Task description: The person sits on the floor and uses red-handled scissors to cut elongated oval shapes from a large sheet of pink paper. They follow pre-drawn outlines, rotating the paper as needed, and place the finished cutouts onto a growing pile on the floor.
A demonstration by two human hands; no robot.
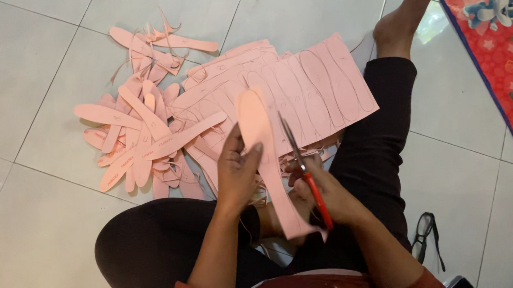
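Scissors [306, 173] with red handles, gripped by the right hand [328, 196], needed slow cuts along the pink insole strip [267, 161] that the left hand [237, 173] pinched, above the pink sheet [325, 84].

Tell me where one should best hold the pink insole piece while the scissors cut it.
Probably at its wide upper part, from the left: the pink insole piece is long and floppy, the left hand already pinches it there, and the scissors in the right hand work along its right edge.

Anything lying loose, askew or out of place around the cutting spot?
One thing: a pair of eyeglasses lies on the tiled floor beside the person's right leg. The cut pink insoles are heaped untidily, with thin offcuts among them.
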